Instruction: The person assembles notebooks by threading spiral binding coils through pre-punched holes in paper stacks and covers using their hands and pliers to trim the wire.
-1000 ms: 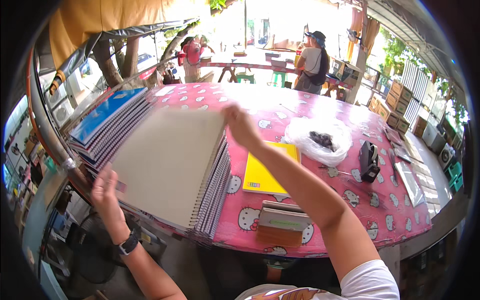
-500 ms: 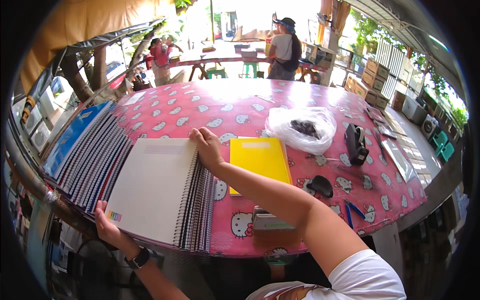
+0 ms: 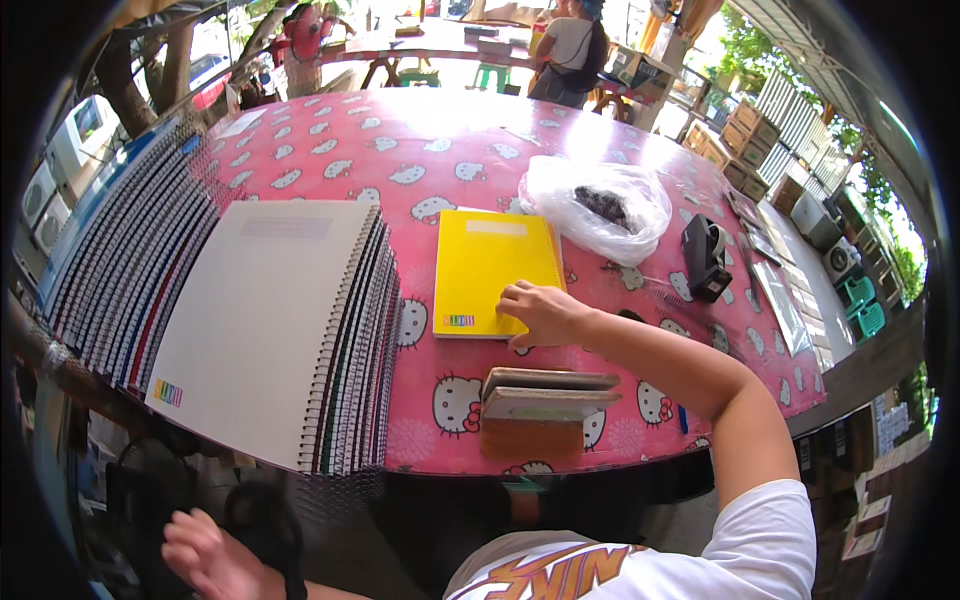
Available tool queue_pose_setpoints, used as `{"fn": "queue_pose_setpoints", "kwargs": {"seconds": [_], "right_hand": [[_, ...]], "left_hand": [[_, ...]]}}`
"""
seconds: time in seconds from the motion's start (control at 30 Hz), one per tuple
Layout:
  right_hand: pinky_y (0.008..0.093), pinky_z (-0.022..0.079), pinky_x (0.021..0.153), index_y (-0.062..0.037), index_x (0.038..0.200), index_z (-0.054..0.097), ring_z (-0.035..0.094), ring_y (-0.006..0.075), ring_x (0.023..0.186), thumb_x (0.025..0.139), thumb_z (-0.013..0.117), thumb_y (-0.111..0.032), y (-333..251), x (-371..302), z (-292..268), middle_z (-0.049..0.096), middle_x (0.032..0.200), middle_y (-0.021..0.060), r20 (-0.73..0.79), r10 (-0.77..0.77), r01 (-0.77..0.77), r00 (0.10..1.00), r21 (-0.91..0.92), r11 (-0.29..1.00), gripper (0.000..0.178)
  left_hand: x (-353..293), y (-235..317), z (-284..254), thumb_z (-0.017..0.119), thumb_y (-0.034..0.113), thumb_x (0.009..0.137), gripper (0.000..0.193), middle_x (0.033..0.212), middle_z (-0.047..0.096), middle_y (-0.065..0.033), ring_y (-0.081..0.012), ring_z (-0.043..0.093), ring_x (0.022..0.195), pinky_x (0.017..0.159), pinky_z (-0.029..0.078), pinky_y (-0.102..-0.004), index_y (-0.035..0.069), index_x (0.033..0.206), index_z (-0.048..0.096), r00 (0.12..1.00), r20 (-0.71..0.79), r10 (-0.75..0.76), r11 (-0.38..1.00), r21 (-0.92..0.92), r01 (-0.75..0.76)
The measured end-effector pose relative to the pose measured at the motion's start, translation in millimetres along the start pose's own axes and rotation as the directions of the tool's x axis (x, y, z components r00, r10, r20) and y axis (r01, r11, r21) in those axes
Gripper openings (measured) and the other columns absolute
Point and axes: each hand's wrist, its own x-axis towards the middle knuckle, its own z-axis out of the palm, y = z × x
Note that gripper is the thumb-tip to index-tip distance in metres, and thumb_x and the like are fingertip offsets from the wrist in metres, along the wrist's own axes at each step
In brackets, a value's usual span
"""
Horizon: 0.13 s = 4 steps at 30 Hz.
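My right hand (image 3: 543,315) is at the near right corner of a yellow spiral notebook (image 3: 490,270), its fingers bent over the cover and the thumb at the near edge. The notebook lies flat on the pink tablecloth, with something white showing under its far edge. My left hand (image 3: 215,560) hangs below the table's near edge, fingers loosely curled and apart, with nothing visible in it. Left of the yellow notebook is a stack of white-covered spiral notebooks (image 3: 255,320). Beyond that stack, farther left, stands a row of more spiral notebooks (image 3: 130,250).
Two wooden-looking blocks (image 3: 550,395) lie near the front edge. A clear plastic bag (image 3: 640,225) with dark contents and a black tape dispenser (image 3: 706,260) lie to the right. Beyond the table are a person (image 3: 570,50), a red fan (image 3: 307,35) and stacked cardboard boxes (image 3: 745,135).
My right hand has left the white notebook stack and moved right to the yellow notebook. My left hand has let go of the stack and dropped below the table edge.
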Motion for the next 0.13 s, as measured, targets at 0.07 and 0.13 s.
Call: {"fn": "queue_pose_setpoints", "kwargs": {"seconds": [0.07,0.13], "right_hand": [[0.0376,0.048,0.083,-0.0028,0.101,0.057,0.053,0.0289,0.103,0.070,0.073,-0.030,0.7,-3.1,13.2,0.056,0.101,0.0115,-0.005,0.029,-0.029,1.000,-0.031,0.999,0.045],[0.0376,0.048,0.084,-0.0034,0.102,0.057,0.053,0.0286,0.104,0.069,0.074,-0.032,3.7,-4.1,27.7,0.056,0.099,0.0121,-0.012,0.055,-0.056,0.998,-0.068,0.996,0.047]], "left_hand": [[-5.1,19.8,10.1,0.054,0.027,0.085,0.026,0.081,0.051,-0.0110,-0.0188,0.047,0.073,0.064,0.034,-0.0310,0.006,0.073,0.045,0.958,0.241,-0.154,0.982,-0.072,0.175],[-7.3,23.4,13.7,0.062,0.035,0.080,0.031,0.081,0.056,-0.0118,-0.0183,0.051,0.076,0.066,0.037,-0.0291,0.007,0.076,0.049,0.825,0.511,-0.242,0.954,-0.028,0.297]]}}
